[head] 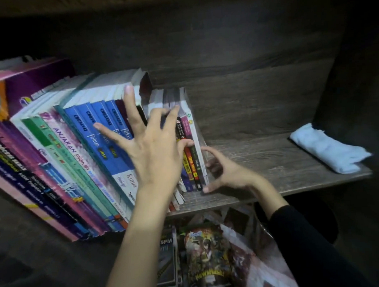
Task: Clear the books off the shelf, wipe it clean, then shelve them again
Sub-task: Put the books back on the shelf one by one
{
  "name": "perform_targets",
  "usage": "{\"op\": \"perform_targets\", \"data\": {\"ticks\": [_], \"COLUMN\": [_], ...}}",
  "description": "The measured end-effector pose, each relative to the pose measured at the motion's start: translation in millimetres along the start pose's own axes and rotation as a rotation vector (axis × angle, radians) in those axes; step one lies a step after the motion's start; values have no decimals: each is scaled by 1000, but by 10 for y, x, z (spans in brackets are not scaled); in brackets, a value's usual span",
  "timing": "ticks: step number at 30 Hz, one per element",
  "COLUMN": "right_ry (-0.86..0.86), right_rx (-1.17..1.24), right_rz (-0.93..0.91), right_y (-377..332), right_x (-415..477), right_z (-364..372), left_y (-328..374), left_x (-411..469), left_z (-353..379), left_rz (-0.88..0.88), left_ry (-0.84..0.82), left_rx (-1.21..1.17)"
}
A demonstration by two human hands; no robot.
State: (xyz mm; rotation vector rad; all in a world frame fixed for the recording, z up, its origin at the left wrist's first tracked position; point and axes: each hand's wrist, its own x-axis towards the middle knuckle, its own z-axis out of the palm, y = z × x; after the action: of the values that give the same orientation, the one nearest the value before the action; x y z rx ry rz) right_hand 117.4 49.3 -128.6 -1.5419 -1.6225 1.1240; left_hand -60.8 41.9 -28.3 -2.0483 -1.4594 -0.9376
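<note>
Fingers point(131, 109) of left hand point(154, 153) splayed straight against leaning row of blue, green and purple paperback books point(87, 134), right hand point(226, 170) half-curled bracing its end, gripping nothing; probably late reshelving on grey wooden shelf point(260, 162), folded pale-blue cloth point(326, 149) lying aside.

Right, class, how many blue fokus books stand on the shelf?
4, side by side mid-row: first, second, third, fourth from the left. The left hand covers their lower spines, so another may be hidden.
</note>
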Motion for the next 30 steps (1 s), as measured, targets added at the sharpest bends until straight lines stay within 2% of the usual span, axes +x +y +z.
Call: {"op": "perform_targets", "data": {"ticks": [3,6,9,13,22,30], "right_ry": [169,238,262,211,374,436], "right_rx": [32,11,-52,-21,-83,-124], "right_rz": [-58,-92,-83,-40,-31,8], "right_y": [84,111,88,53,79,85], "right_x": [50,59,25,47,78,54], "right_z": [144,196,204,289,477,524], "left_y": [40,59,12,-44,-17,-37], "left_x": [-12,-1,-23,-67,-69,-73], "left_z": [16,32,38,70,120,100], "left_rz": [-29,-50,-10,29,-9,27], "left_ry": [1,14,-4,-5,73,35], "left_rx": [-37,-61,-54,1,-25,45]}}
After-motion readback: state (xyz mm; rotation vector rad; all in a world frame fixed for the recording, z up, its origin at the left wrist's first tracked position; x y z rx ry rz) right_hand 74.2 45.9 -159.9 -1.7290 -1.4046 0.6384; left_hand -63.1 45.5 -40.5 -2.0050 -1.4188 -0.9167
